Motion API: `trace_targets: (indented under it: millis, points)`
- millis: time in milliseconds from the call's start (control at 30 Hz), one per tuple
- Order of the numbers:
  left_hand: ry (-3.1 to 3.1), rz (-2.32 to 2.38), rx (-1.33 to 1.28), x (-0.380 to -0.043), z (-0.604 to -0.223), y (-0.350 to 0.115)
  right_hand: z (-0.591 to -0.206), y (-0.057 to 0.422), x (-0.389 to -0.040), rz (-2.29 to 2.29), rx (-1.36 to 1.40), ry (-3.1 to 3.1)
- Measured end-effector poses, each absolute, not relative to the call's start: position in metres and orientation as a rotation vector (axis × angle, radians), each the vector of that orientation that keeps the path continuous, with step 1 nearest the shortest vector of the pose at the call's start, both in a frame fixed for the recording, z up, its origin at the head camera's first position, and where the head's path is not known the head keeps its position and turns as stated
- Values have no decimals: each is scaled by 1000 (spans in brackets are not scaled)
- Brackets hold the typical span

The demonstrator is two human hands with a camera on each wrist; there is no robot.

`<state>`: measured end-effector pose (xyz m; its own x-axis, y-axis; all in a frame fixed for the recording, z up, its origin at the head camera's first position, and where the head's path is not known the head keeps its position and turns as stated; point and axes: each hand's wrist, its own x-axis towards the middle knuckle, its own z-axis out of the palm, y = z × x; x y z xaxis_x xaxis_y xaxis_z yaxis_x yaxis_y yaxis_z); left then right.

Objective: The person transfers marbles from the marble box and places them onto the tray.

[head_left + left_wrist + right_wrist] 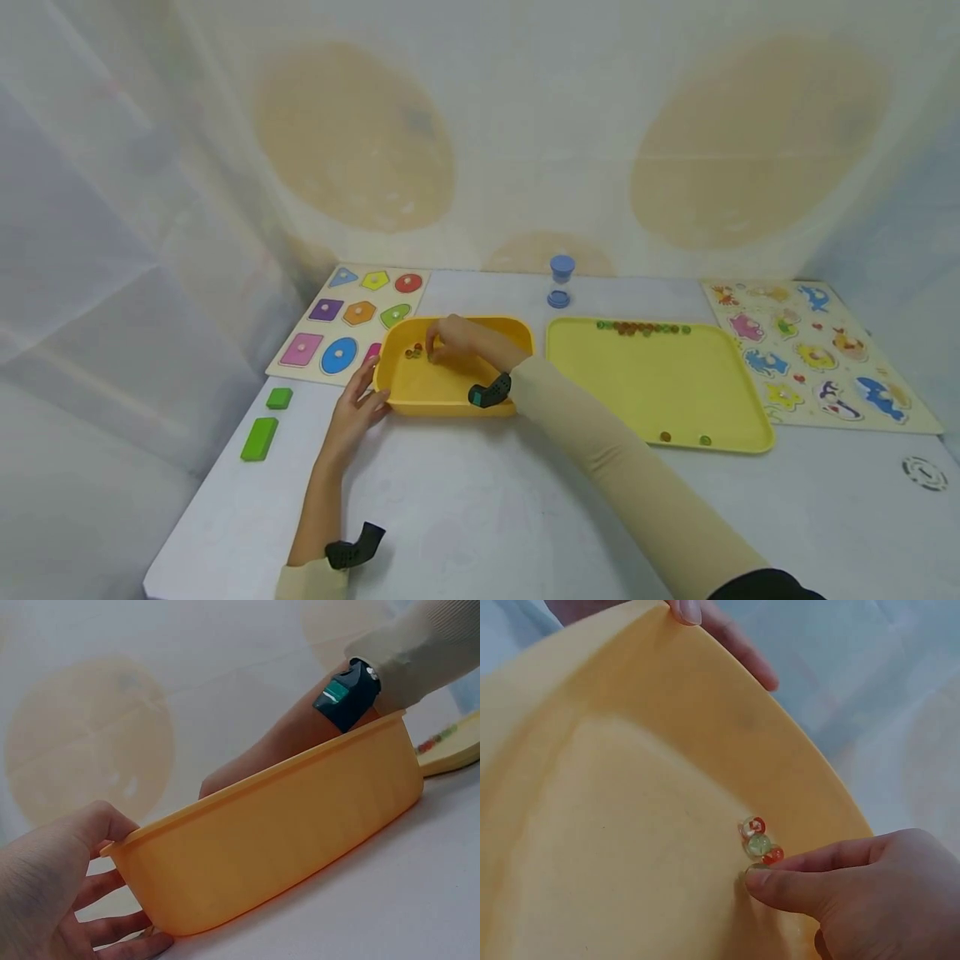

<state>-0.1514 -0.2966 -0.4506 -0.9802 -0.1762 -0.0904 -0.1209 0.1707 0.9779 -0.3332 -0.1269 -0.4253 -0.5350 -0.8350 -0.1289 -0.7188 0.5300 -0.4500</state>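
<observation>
An orange-yellow plastic tub sits on the white table. My left hand grips its left end, thumb over the rim and fingers against the outer wall. My right hand reaches down inside the tub. Between thumb and forefinger it pinches a small greenish marble, mostly covered by the thumb. Right beside the fingertips, a few red and green glass marbles lie on the tub floor. To the right, a flat yellow tray bears a row of red and green marbles along its far edge.
Two single marbles lie near the tray's front edge. A shape puzzle board is behind the tub's left end; an animal puzzle board is far right. A blue sand timer, green blocks and a round chip stand about.
</observation>
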Motion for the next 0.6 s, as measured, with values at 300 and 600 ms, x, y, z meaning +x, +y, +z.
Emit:
trace_targets:
  millis: [300,600]
  points:
    - [-2364,-1977,281,-155,-455,-298,-393,-91,-323,-717,-1454,2489]
    - [-2388,-1955,266,-155,-452,-304,-376,30,-320,-931,-1358,2637]
